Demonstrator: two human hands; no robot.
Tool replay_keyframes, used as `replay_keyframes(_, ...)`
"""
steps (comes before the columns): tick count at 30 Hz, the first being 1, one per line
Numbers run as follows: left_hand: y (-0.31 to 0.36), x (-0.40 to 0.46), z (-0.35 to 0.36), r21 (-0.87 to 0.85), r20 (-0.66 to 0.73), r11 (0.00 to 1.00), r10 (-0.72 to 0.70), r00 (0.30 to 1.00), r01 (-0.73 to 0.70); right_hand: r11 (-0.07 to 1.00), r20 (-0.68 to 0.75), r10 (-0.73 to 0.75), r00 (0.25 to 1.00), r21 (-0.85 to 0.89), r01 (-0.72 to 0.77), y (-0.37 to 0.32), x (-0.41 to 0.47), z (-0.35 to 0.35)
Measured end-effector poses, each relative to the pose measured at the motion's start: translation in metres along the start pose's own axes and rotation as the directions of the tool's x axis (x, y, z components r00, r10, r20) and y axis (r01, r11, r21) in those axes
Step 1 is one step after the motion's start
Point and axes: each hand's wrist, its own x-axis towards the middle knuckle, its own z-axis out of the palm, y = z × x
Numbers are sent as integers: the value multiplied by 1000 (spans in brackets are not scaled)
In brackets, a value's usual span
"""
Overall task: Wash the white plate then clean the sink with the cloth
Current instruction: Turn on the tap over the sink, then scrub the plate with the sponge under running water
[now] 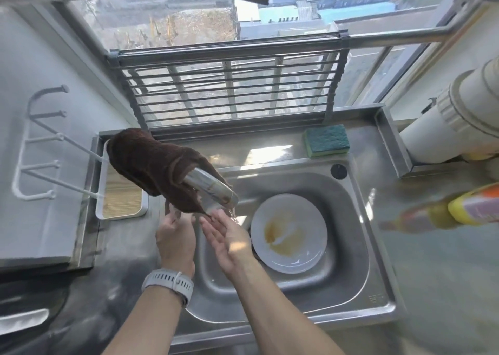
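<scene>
Both hands sit low over the left side of the sink, close under the faucet, where a thin run of water falls from the spout. The right hand is spread with fingers straight and palm turned inward, catching that water and holding nothing. The left hand, a pale watch on its wrist, reaches up under the hanging edge of the brown cloth; its fingertips are hidden there, so I cannot tell whether it grips the tap handle, pinches the cloth or merely touches. The white plate lies flat in the basin just to the right of the hands, a brown smear across its middle and a little water on it, so the washing seems barely begun. To do this step well, the flow wants setting steady but gentle, then the plate brought under the stream and tilted so the smear runs off toward the drain. The green sponge waits on the ledge behind the basin and the yellow soap bottle on the counter at right, both within easy reach. The cloth, draped over the faucet, is best left dry until the sink's turn.
</scene>
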Motion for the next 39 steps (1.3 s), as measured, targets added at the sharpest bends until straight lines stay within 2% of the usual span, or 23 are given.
replay_keyframes(3,-24,-6,6,3,86,995,-98,991,98,995,-102,95,990,33,-92,-10,-4,-40)
replay_keyframes(5,-43,-12,14,-9,117,989,-142,983,144,975,-181,83,980,-189,-117,-28,-12,-63)
replay_keyframes(7,-58,-15,26,-35,135,977,-205,969,211,843,-204,-64,977,-536,-57,-61,-23,-78)
replay_keyframes(8,-65,-16,32,-46,143,970,-229,963,238,694,-170,-201,965,-720,18,-83,-29,-82)
replay_keyframes(9,-71,-18,38,-55,157,965,-245,957,256,486,-89,-347,934,-869,98,-109,-36,-81)
replay_keyframes(10,-74,-19,43,-66,171,962,-251,953,265,275,27,-460,887,-946,171,-138,-42,-77)
replay_keyframes(12,-76,-24,51,-87,185,962,-239,953,258,-67,253,-608,753,-961,269,-195,-54,-59)
replay_keyframes(14,-78,-27,56,-86,181,963,-239,954,257,-310,421,-670,611,-907,285,-245,-51,-42)
replay_keyframes(15,-80,-27,58,-80,177,963,-239,955,256,-423,488,-658,574,-870,255,-266,-44,-35)
replay_keyframes(16,-82,-28,60,-68,178,965,-238,955,253,-533,543,-616,571,-821,206,-284,-36,-29)
replay_keyframes(17,-83,-29,61,-53,177,967,-236,956,248,-624,571,-552,608,-767,153,-298,-27,-26)
replay_keyframes(20,-88,-28,61,3,141,973,-231,963,233,-804,521,-332,786,-592,53,-324,-5,-23)
replay_keyframes(22,-99,-21,63,64,127,973,-230,965,224,-865,505,-239,830,-498,54,-331,5,-25)
replay_keyframes(27,-127,-7,72,370,129,922,-168,977,110,-903,574,-205,793,-424,74,-340,12,-19)
replay_keyframes(29,-124,-11,78,425,170,904,-135,976,51,-877,632,-276,724,-475,80,-333,4,-22)
replay_keyframes(32,-120,-14,90,538,261,843,-163,951,-3,-817,747,-397,534,-552,164,-300,-29,-44)
replay_keyframes(33,-122,-12,95,575,286,818,-169,943,-28,-805,761,-411,503,-561,191,-283,-40,-56)
replay_keyframes(34,-123,-10,99,603,300,797,-179,937,-41,-798,763,-407,502,-564,211,-264,-47,-70)
replay_keyframes(36,-128,-6,106,642,317,765,-198,927,-56,-801,740,-363,566,-558,217,-224,-43,-99)
replay_keyframes(39,-140,2,115,668,321,741,-203,925,-69,-838,570,-249,783,-532,121,-170,-9,-132)
